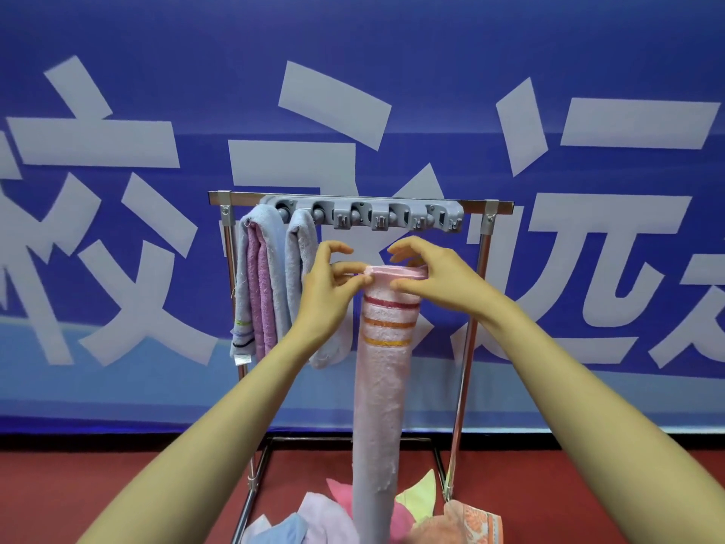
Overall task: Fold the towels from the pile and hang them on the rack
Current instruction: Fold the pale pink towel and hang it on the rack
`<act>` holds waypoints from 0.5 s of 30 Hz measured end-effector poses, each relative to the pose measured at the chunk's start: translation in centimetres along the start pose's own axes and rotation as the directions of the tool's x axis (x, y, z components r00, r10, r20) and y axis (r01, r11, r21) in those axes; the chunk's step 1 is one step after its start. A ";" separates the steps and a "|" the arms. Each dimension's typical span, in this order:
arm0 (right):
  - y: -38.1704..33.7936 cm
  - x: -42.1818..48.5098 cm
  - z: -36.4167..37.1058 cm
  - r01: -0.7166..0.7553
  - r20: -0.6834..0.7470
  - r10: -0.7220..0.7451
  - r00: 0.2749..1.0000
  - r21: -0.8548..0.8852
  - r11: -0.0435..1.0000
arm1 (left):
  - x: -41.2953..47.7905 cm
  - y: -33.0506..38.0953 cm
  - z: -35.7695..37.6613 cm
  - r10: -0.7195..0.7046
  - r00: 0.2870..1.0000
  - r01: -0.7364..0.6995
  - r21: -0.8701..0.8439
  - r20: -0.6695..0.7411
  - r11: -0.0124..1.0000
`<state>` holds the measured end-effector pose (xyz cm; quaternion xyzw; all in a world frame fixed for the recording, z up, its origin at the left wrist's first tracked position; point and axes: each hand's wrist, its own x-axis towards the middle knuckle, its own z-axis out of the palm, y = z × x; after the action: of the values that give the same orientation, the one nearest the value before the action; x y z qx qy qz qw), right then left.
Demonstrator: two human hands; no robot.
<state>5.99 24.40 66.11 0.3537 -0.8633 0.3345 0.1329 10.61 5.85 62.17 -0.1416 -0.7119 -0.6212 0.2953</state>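
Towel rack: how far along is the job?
Done: two towels hang at the left end of the rack, a blue-and-purple towel and a light blue towel. In hand: the left hand and right hand pinch the top edge of a folded pink striped towel, held in front of the rack, not yet hung. Left: the pile below, holding several more towels.

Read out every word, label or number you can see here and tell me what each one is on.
"远": large pale character on the blue banner, right of the rack.
"交", possibly part of "校": same banner, left side.
Middle and far-right banner characters: partly hidden or cropped, unreadable.
Tag on the hung towel: too small to read.
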 end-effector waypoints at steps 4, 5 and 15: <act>-0.1 0.4 -0.4 0.012 0.083 -0.011 0.996 -0.016 1.000 | -0.5 0.2 0.5 0.034 0.999 -0.034 -0.009 0.023 0.999; -0.1 0.5 -0.5 0.016 0.092 -0.014 0.996 -0.019 1.000 | -0.7 0.3 0.7 0.032 0.999 -0.032 -0.025 0.010 0.999; 0.6 1.2 -0.9 -0.009 0.133 -0.007 0.991 0.120 0.993 | -3.1 -2.9 0.3 -0.245 0.947 0.279 -0.151 0.208 0.948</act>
<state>4.76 24.71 67.06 0.3822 -0.8488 0.3614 0.0532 11.25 6.13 57.97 -0.1291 -0.6903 -0.7003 0.1279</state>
